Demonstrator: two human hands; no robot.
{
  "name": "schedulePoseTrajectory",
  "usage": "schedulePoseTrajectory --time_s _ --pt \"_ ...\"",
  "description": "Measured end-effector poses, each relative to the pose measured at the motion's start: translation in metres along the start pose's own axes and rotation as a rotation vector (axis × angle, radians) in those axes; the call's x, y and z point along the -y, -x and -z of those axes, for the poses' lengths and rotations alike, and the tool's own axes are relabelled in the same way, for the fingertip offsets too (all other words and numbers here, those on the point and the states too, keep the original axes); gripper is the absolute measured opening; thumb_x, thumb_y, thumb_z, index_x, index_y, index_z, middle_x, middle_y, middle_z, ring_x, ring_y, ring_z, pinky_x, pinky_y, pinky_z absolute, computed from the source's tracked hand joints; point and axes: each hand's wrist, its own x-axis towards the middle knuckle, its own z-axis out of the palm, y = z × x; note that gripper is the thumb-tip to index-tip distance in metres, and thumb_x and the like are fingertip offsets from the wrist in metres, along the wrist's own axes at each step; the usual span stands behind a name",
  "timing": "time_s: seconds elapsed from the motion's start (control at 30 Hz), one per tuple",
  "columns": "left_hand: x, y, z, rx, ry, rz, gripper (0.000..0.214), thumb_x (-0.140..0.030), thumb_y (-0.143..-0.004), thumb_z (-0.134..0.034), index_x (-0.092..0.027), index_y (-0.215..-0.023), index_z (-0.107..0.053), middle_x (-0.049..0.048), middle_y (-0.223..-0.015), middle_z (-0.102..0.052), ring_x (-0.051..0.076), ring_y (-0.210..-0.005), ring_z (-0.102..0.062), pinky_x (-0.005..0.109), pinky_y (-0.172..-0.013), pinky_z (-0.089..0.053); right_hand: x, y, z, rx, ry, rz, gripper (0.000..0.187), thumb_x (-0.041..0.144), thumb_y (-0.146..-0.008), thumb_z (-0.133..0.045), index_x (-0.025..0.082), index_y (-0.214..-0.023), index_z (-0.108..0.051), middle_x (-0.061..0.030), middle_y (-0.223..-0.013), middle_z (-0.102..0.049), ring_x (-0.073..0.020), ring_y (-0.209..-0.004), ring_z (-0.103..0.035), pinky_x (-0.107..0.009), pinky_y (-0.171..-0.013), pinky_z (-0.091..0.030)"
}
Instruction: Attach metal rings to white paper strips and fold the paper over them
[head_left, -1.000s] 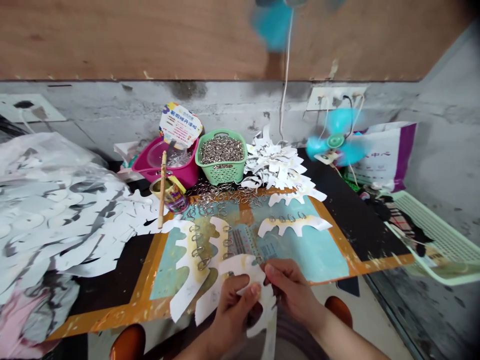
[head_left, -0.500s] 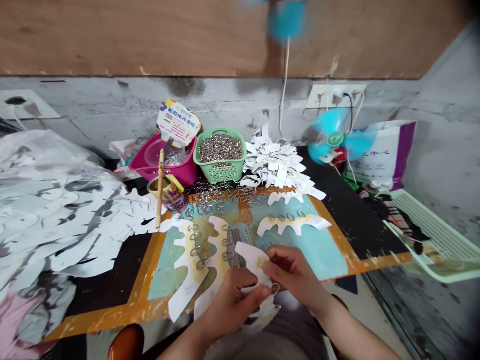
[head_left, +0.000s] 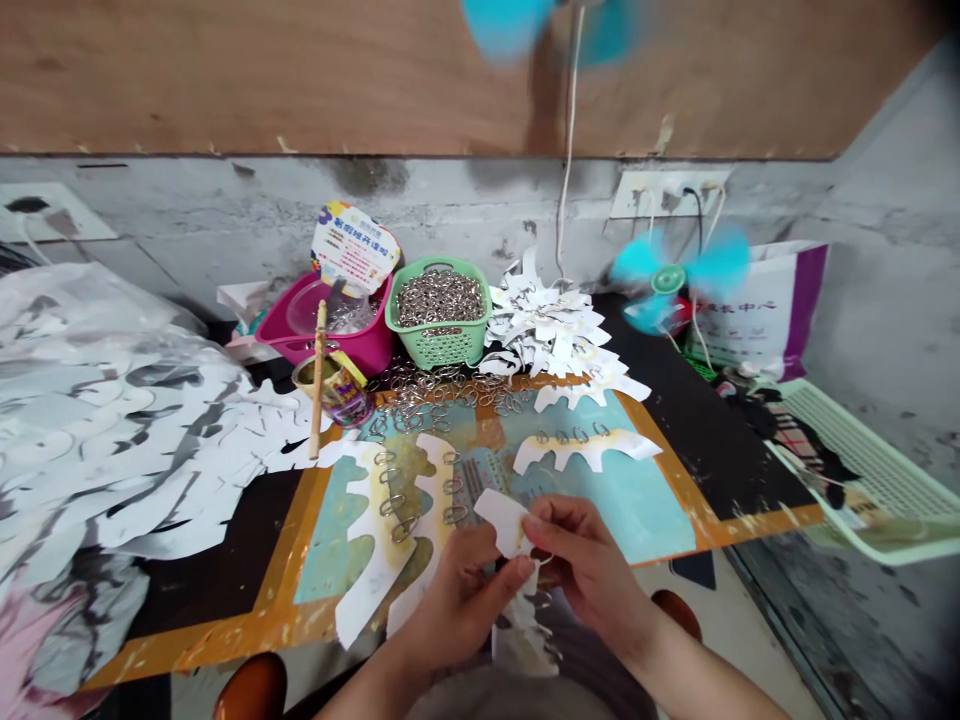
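Observation:
Between my two hands is a white cut-out strip (head_left: 501, 514) with notched edges, held over the table's front edge. My left hand (head_left: 476, 590) pinches its lower left side, thumb on top. My right hand (head_left: 581, 550) grips the strip's right side, its thumb pressing near a metal ring that shows by the fingertips. The strip's lower part hangs toward my lap, with more rings along its edge. Just left of my hands lie two similar strips, a nearer one (head_left: 429, 500) and a farther one (head_left: 375, 530), each with several metal rings. Another ringed strip (head_left: 589, 450) lies beyond my right hand.
Loose metal rings (head_left: 420, 395) lie before a green basket (head_left: 442, 345) full of rings. Beside it stand a pink basket (head_left: 367, 350) and a can (head_left: 349, 400) with a stick across it. White cut-outs are heaped left (head_left: 187, 450) and back (head_left: 555, 325). A fan (head_left: 667, 280) spins at right.
The held strip has folded and turned in my hands, its lower part now hanging more steeply. My left hand has moved slightly up, and both thumbs are closer together.

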Motion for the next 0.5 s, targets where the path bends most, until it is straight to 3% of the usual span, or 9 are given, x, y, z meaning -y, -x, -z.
schedulePoseTrajectory --time_s 0.13,0.27,0.33,0.4,0.5 --pt "0.007 -0.001 -0.002 -0.017 0.162 0.105 0.05 -0.05 -0.09 -0.059 -0.018 -0.056 -0.042 -0.004 -0.054 -0.036 0.009 -0.053 -0.034 0.023 -0.051 -0.03 0.001 -0.011 0.007 0.037 0.012 -0.101 0.051 0.049 -0.064 -0.086 0.019 -0.06 -0.046 0.0074 -0.051 -0.044 -0.0056 -0.041 -0.04 -0.019 -0.04 -0.036" --pt "0.008 -0.005 -0.001 -0.09 0.298 0.234 0.054 -0.069 -0.075 -0.068 -0.017 -0.067 -0.053 -0.0023 -0.06 -0.047 0.01 -0.052 -0.04 0.021 -0.046 -0.032 0.005 -0.017 0.016 0.043 0.23 0.045 0.051 0.051 -0.074 -0.079 0.017 -0.057 -0.046 0.0068 -0.05 -0.042 -0.0036 -0.043 -0.034 -0.016 -0.039 -0.026" --pt "0.005 -0.007 -0.001 -0.1 0.277 0.266 0.055 -0.068 -0.072 -0.071 -0.017 -0.064 -0.053 -0.0032 -0.057 -0.045 0.009 -0.05 -0.038 0.02 -0.044 -0.03 0.006 -0.015 0.016 0.065 0.265 0.056 0.05 0.05 -0.076 -0.078 0.017 -0.057 -0.046 0.0077 -0.051 -0.038 -0.0027 -0.043 -0.03 -0.015 -0.039 -0.023" --pt "0.003 -0.008 -0.002 -0.042 0.272 0.294 0.055 -0.063 -0.078 -0.068 -0.017 -0.057 -0.047 -0.0051 -0.05 -0.037 0.007 -0.047 -0.033 0.019 -0.042 -0.026 0.005 -0.013 0.012 0.069 0.223 0.019 0.05 0.05 -0.075 -0.079 0.017 -0.057 -0.046 0.0084 -0.051 -0.036 -0.0024 -0.042 -0.028 -0.015 -0.039 -0.022" --pt "0.009 -0.006 -0.008 -0.012 0.389 0.319 0.056 -0.063 -0.08 -0.067 -0.017 -0.056 -0.045 -0.0059 -0.048 -0.036 0.005 -0.044 -0.031 0.018 -0.04 -0.024 -0.001 -0.014 0.008 0.029 0.115 -0.064 0.049 0.048 -0.069 -0.084 0.018 -0.056 -0.047 0.0079 -0.049 -0.039 -0.0038 -0.042 -0.032 -0.015 -0.038 -0.025"
